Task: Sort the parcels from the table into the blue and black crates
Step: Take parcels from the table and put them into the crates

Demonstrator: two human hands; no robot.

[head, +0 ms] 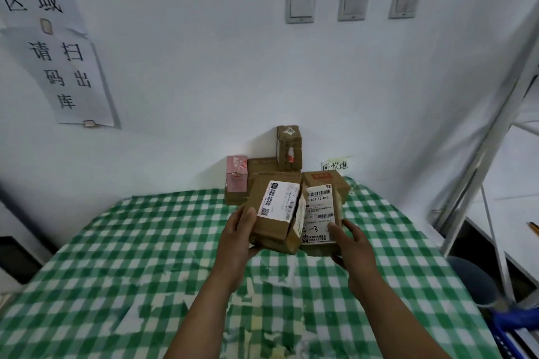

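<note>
Now left hand (236, 237) grips left parcel (269, 226), right hand (350, 245) grips right parcel (319, 181); labels (278, 201) tilted toward me, likely for reading.

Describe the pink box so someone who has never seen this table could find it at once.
On the green checked table, a pile of parcels sits at the far edge against the white wall. The pink box stands upright at the pile's left end. It is the only pink one; the rest are brown cardboard.
</note>
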